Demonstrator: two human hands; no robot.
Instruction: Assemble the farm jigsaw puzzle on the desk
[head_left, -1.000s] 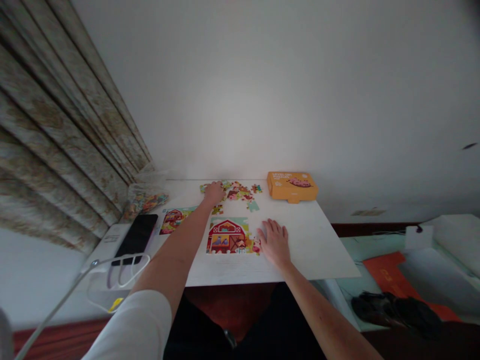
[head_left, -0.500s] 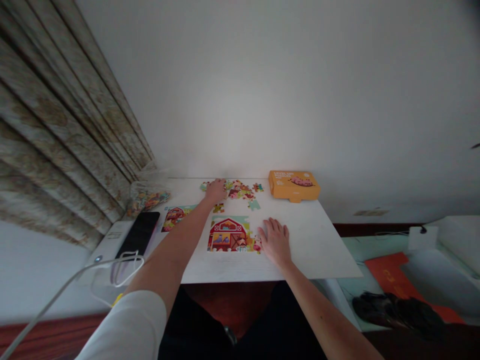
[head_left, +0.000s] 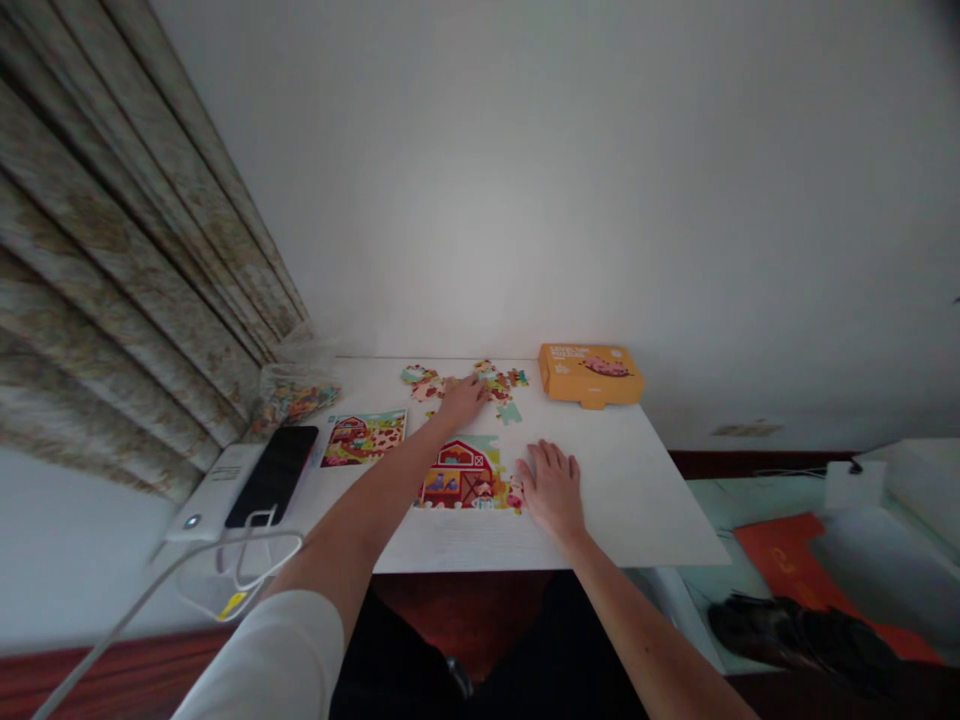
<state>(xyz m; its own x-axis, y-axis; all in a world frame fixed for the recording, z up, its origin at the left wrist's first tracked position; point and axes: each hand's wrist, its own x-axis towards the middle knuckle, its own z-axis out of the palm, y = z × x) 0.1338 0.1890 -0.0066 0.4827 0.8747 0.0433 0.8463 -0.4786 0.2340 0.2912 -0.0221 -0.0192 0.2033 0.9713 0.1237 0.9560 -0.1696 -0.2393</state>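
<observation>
Several loose jigsaw pieces [head_left: 497, 385] lie at the back of the white table. My left hand [head_left: 463, 402] is over them, fingers stretched and apart, its fingertips at the pieces; no piece shows in its grasp. Nearer me lies a partly joined puzzle of a red barn [head_left: 469, 482], its left side partly hidden by my left forearm. My right hand [head_left: 553, 485] rests flat with spread fingers at the puzzle's right edge, beside a piece with a pink animal [head_left: 515, 495]. A picture card of the barn scene [head_left: 364, 438] lies to the left. A pale green piece [head_left: 508, 413] sits between the two hands.
An orange puzzle box [head_left: 591, 376] stands at the back right. On the left are a clear bag of pieces [head_left: 300, 398], a black phone [head_left: 274, 475] and a white cable [head_left: 172, 570]. A wall backs the table [head_left: 637, 500]; a curtain [head_left: 142, 220] hangs left.
My left hand has moved right across the loose pieces, uncovering those at the left and more of the picture card. My right hand stays at the puzzle's edge.
</observation>
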